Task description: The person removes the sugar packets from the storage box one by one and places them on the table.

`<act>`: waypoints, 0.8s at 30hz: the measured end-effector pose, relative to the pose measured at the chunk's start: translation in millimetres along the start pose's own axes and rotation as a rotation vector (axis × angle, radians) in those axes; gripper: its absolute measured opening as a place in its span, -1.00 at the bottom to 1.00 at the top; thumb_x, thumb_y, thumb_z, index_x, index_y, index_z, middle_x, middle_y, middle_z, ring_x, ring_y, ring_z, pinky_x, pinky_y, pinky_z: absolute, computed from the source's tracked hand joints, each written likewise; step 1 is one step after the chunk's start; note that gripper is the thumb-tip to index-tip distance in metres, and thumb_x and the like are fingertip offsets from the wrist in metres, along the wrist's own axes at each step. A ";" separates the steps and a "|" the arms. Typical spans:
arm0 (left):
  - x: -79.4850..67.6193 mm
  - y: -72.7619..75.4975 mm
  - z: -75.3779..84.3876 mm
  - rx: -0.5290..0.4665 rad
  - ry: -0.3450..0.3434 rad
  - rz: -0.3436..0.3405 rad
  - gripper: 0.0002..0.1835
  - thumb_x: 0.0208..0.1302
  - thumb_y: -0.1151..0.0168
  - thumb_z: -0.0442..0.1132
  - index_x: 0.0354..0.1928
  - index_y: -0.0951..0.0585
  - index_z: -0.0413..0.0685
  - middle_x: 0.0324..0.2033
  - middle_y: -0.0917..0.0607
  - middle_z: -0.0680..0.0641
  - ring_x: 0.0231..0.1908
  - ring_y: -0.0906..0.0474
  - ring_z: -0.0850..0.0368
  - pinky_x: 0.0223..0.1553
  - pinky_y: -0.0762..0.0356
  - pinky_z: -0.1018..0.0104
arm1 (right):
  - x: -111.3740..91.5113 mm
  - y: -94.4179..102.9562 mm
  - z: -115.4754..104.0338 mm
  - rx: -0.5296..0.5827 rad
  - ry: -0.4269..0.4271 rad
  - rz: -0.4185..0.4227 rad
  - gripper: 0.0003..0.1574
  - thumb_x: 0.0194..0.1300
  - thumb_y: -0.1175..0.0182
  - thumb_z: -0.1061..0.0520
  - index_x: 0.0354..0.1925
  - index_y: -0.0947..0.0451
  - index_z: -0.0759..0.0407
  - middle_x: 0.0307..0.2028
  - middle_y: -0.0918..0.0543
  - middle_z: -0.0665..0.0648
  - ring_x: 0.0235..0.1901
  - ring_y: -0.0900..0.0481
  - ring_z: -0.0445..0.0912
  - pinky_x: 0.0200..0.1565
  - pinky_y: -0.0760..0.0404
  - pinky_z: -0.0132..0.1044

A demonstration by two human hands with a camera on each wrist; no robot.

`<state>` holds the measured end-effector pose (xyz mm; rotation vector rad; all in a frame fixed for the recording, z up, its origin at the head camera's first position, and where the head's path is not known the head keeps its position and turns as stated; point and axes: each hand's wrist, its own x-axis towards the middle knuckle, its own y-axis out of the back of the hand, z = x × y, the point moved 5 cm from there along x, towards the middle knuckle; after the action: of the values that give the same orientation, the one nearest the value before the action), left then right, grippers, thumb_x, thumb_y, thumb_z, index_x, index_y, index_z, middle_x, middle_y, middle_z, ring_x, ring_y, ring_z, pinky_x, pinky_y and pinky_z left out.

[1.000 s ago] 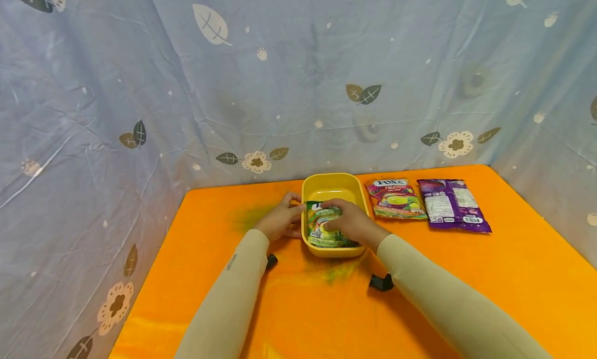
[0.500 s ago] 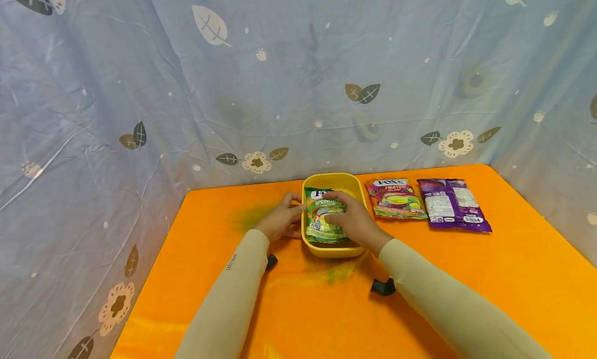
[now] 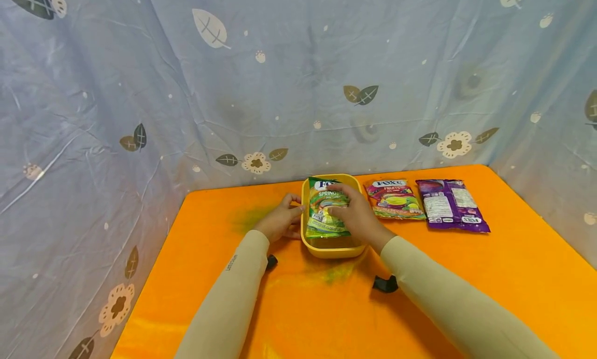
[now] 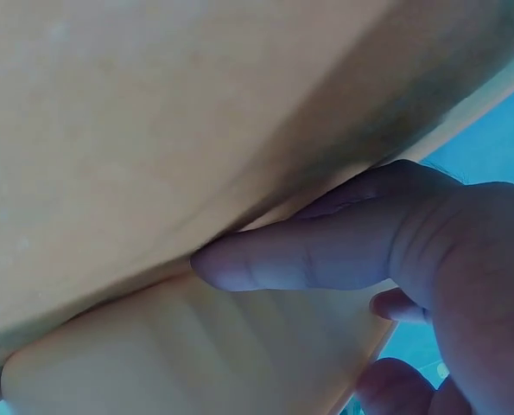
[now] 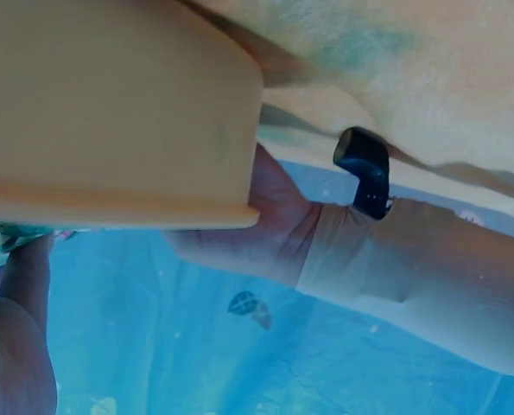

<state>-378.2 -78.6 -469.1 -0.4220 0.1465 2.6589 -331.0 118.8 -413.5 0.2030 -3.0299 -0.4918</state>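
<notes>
A green bag of candy [image 3: 322,224], its front label facing up, is at the yellow tub [image 3: 332,253]. My right hand [image 3: 356,214] pinches its right side, lifting it so its upper end stands about level with the tub's rim. In the right wrist view, part of the bag [image 5: 2,246] shows by the thumb and fingers. At the tub's left wall, my left hand [image 3: 280,219] rests with fingers spread along the outside. The left wrist view has a nearly straight finger [image 4: 300,255] against the tub's side [image 4: 205,346].
To the right of the tub lie a red candy bag [image 3: 394,199] and a purple candy bag [image 3: 452,206], face down. All stand on an orange-covered table [image 3: 308,307]. Behind hangs a patterned grey-blue curtain [image 3: 298,79]. Dark wrist-camera mounts show beneath both forearms.
The green candy bag has risen from inside the tub, moving up and slightly away from me with my right hand. My left hand has stayed at the tub's side.
</notes>
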 end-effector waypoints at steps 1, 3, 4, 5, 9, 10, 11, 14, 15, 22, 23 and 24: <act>0.2 0.3 -0.5 0.001 0.002 0.002 -0.64 0.44 -0.05 -0.01 0.13 -0.20 0.14 0.13 -0.37 -0.17 -0.02 -0.55 -0.07 -0.29 -0.61 -0.08 | -0.3 1.8 -1.3 -0.008 0.003 0.001 -0.38 0.31 -0.25 0.15 0.27 -0.35 -0.24 0.07 -0.43 0.06 -0.21 -0.59 0.02 -0.20 -0.62 -0.14; 0.3 0.8 -1.4 0.006 0.003 0.006 -0.64 0.44 -0.05 -0.01 0.13 -0.20 0.13 0.13 -0.36 -0.17 -0.02 -0.55 -0.07 -0.29 -0.61 -0.07 | -0.7 5.4 -3.9 -0.025 0.010 0.007 -0.38 0.31 -0.26 0.14 0.26 -0.36 -0.26 0.10 -0.41 0.04 -0.19 -0.58 0.02 -0.16 -0.60 -0.11; 0.4 1.0 -1.9 0.005 0.005 0.008 -0.64 0.44 -0.05 -0.01 0.12 -0.20 0.14 0.12 -0.36 -0.17 -0.02 -0.55 -0.07 -0.29 -0.61 -0.07 | -0.9 7.2 -5.1 -0.041 0.018 0.011 -0.39 0.30 -0.26 0.13 0.25 -0.36 -0.27 0.11 -0.40 0.03 -0.17 -0.56 0.02 -0.14 -0.59 -0.10; 0.5 1.5 -2.4 0.004 0.006 0.010 -0.64 0.44 -0.05 -0.01 0.12 -0.20 0.13 0.12 -0.36 -0.17 -0.03 -0.55 -0.07 -0.30 -0.62 -0.07 | -1.2 8.8 -6.2 -0.059 0.024 0.012 -0.39 0.30 -0.26 0.12 0.25 -0.36 -0.28 0.13 -0.40 0.02 -0.14 -0.55 0.02 -0.10 -0.57 -0.09; 0.5 2.2 -3.3 0.005 0.010 0.017 -0.64 0.43 -0.06 -0.01 0.11 -0.20 0.14 0.12 -0.36 -0.17 -0.05 -0.55 -0.09 -0.31 -0.62 -0.06 | -2.7 13.3 -9.3 -0.087 0.050 0.007 -0.39 0.30 -0.26 0.14 0.25 -0.37 -0.27 0.21 -0.36 -0.02 -0.06 -0.48 0.01 -0.04 -0.52 -0.06; 0.2 2.0 -3.0 0.006 0.009 0.017 -0.64 0.44 -0.05 -0.01 0.11 -0.20 0.14 0.12 -0.35 -0.16 -0.05 -0.55 -0.09 -0.31 -0.62 -0.06 | -3.3 14.0 -9.7 -0.084 0.050 0.002 -0.39 0.31 -0.25 0.14 0.25 -0.36 -0.27 0.21 -0.36 -0.01 -0.07 -0.49 0.01 -0.05 -0.53 -0.05; 0.0 1.8 -2.6 0.007 0.008 0.017 -0.65 0.44 -0.05 -0.02 0.12 -0.20 0.14 0.12 -0.35 -0.16 -0.05 -0.55 -0.09 -0.31 -0.62 -0.05 | -3.6 14.9 -9.6 -0.086 0.049 -0.001 -0.38 0.31 -0.25 0.15 0.26 -0.36 -0.26 0.22 -0.36 -0.01 -0.08 -0.49 0.02 -0.06 -0.54 -0.06; -1.2 0.8 -1.3 0.010 0.005 0.016 -0.65 0.45 -0.03 -0.03 0.13 -0.19 0.13 0.13 -0.35 -0.16 -0.04 -0.55 -0.09 -0.31 -0.62 -0.05 | -5.0 17.7 -8.9 -0.086 0.033 0.001 -0.38 0.31 -0.25 0.14 0.26 -0.36 -0.27 0.24 -0.34 -0.02 -0.11 -0.51 0.02 -0.10 -0.55 -0.08; -1.7 0.5 -0.9 0.013 0.004 0.016 -0.65 0.46 -0.02 -0.04 0.14 -0.19 0.12 0.13 -0.35 -0.17 -0.04 -0.54 -0.09 -0.31 -0.62 -0.05 | -5.5 18.6 -8.8 -0.084 0.028 0.000 -0.38 0.31 -0.25 0.14 0.26 -0.35 -0.27 0.25 -0.33 -0.02 -0.12 -0.51 0.03 -0.10 -0.55 -0.07; -2.4 0.0 0.3 0.015 0.004 0.014 -0.65 0.47 0.00 -0.07 0.16 -0.18 0.11 0.13 -0.34 -0.16 -0.04 -0.54 -0.08 -0.32 -0.62 -0.05 | -10.4 29.4 -10.0 -0.128 0.021 0.017 -0.38 0.29 -0.28 0.06 0.25 -0.35 -0.32 0.25 -0.31 -0.03 -0.04 -0.44 0.03 0.02 -0.46 0.01; -2.1 0.0 0.4 0.014 0.004 0.013 -0.65 0.47 -0.01 -0.06 0.15 -0.18 0.12 0.13 -0.35 -0.16 -0.04 -0.54 -0.08 -0.31 -0.62 -0.05 | -11.5 31.5 -9.8 -0.127 0.017 0.018 -0.38 0.29 -0.28 0.06 0.25 -0.35 -0.33 0.26 -0.30 -0.04 -0.05 -0.45 0.03 0.01 -0.47 0.00; -2.0 -0.1 0.6 0.013 0.003 0.011 -0.66 0.46 -0.01 -0.06 0.15 -0.18 0.12 0.13 -0.35 -0.16 -0.04 -0.55 -0.08 -0.31 -0.62 -0.05 | -12.7 33.7 -9.6 -0.121 0.018 0.017 -0.38 0.29 -0.27 0.06 0.25 -0.35 -0.32 0.27 -0.29 -0.04 -0.05 -0.45 0.03 0.00 -0.47 -0.01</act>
<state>-376.6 -79.2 -467.9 -0.4219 0.1676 2.6667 -321.6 149.2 -394.2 0.1737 -2.9689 -0.6655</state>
